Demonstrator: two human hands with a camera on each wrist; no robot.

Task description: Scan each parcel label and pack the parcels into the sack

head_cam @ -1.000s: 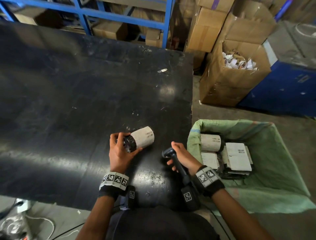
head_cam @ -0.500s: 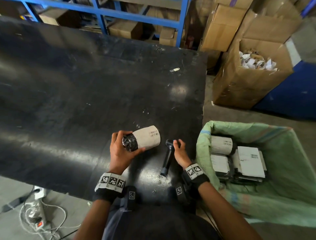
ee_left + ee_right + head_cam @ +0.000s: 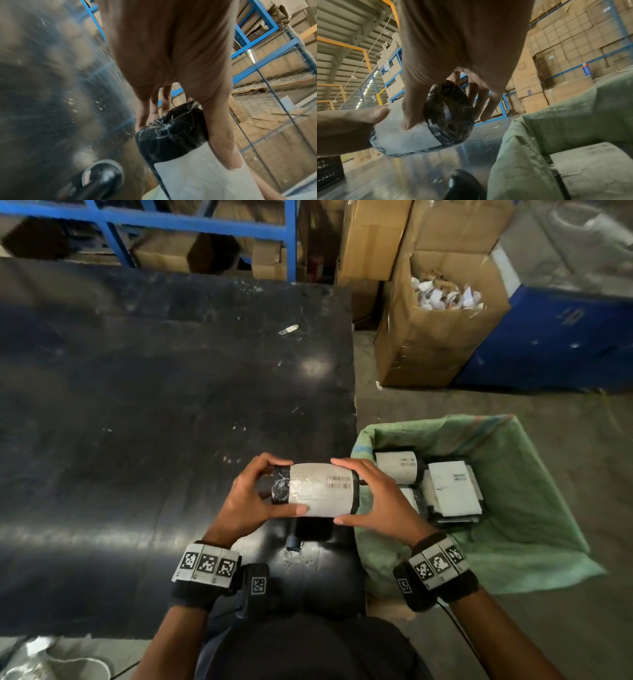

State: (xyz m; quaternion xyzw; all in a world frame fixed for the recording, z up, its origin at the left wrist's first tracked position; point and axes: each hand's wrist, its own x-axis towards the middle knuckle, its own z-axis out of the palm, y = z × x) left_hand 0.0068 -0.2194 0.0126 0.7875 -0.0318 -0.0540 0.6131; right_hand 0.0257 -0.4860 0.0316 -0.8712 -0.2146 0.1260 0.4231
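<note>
A black-wrapped roll parcel [image 3: 318, 489] with a white barcode label is held above the black table's [image 3: 137, 422] front right corner. My left hand [image 3: 253, 494] grips its left end, thumb under and fingers over [image 3: 223, 142]. My right hand [image 3: 373, 498] grips its right end [image 3: 452, 113] the same way. The black scanner [image 3: 294, 537] lies on the table under the parcel, mostly hidden; its head shows in the left wrist view [image 3: 101, 177]. The green sack [image 3: 513, 474] stands open to the right, holding several labelled parcels [image 3: 452, 487].
An open cardboard box [image 3: 431, 344] full of paper scraps stands on the floor behind the sack, beside a blue bin [image 3: 565, 344]. Blue racking [image 3: 191, 224] with cartons runs behind the table. A small white scrap [image 3: 289, 329] lies on the table's far side.
My right hand set the scanner down on the table and took hold of the parcel's right end. The parcel turned level and moved right, toward the sack.
</note>
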